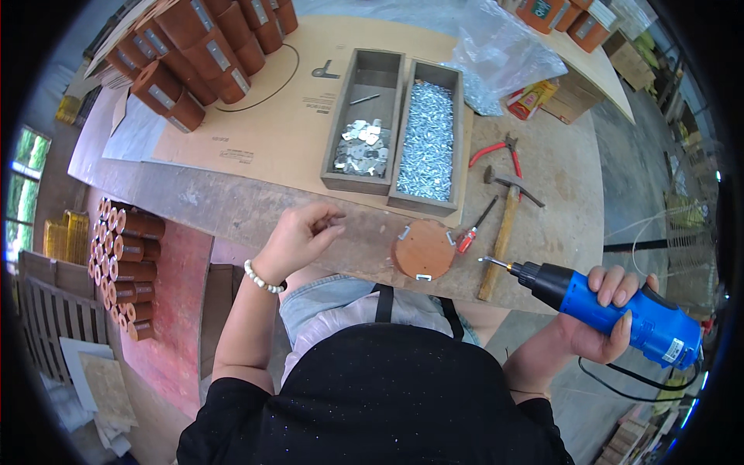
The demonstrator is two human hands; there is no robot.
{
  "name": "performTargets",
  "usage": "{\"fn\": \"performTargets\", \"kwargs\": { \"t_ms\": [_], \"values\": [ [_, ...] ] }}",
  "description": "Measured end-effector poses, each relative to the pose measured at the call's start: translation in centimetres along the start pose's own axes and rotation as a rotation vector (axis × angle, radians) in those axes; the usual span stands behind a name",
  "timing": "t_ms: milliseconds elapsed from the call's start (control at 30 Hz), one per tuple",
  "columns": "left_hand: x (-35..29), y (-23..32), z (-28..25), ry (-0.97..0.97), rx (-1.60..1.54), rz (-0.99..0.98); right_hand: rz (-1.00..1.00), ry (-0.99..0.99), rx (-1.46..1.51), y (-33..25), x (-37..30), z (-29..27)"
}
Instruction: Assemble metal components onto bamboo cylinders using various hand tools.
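Observation:
My right hand (612, 310) grips a corded blue electric screwdriver (597, 302), held level at the table's right front edge. At its bit sits a small silvery piece (485, 260) that looks like a screw. My left hand (306, 232) is over the table's front edge with its fingers curled in; whether something small is between them is hidden. Between my hands, a round reddish-brown wooden piece (424, 252) lies on the table, with 3 small metal plates around its rim. Beyond it stand a wooden box of screws (426, 139) and a wooden box (364, 93) holding metal plates.
Right of the round piece lie a red-handled screwdriver (467, 239), a hammer (505, 225) and red-handled pliers (496, 150). Clear plastic bags (500, 50) rest behind the boxes. Brown cylinders (205, 54) are stacked at the far left; more cylinders (132, 263) stand lower left.

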State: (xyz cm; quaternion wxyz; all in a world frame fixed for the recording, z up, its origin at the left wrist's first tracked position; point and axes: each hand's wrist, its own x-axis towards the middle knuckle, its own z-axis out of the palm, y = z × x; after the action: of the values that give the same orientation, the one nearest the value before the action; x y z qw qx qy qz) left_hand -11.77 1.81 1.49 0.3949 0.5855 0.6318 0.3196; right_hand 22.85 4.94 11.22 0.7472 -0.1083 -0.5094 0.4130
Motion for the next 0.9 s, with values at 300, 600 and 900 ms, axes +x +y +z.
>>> {"fn": "performTargets", "kwargs": {
  "t_ms": [300,600,900],
  "values": [
    [-1.1,-5.9,3.2,0.311,0.438,0.093,0.039,-0.027,0.024,0.9,0.1,0.7],
    [-1.6,-0.7,2.9,0.305,0.129,0.213,0.03,-0.044,-0.001,0.3,0.0,0.7],
    [0.2,7.7,7.1,0.045,0.599,0.867,0.023,-0.033,-0.005,-0.1,-0.4,0.9]
  ]
}}
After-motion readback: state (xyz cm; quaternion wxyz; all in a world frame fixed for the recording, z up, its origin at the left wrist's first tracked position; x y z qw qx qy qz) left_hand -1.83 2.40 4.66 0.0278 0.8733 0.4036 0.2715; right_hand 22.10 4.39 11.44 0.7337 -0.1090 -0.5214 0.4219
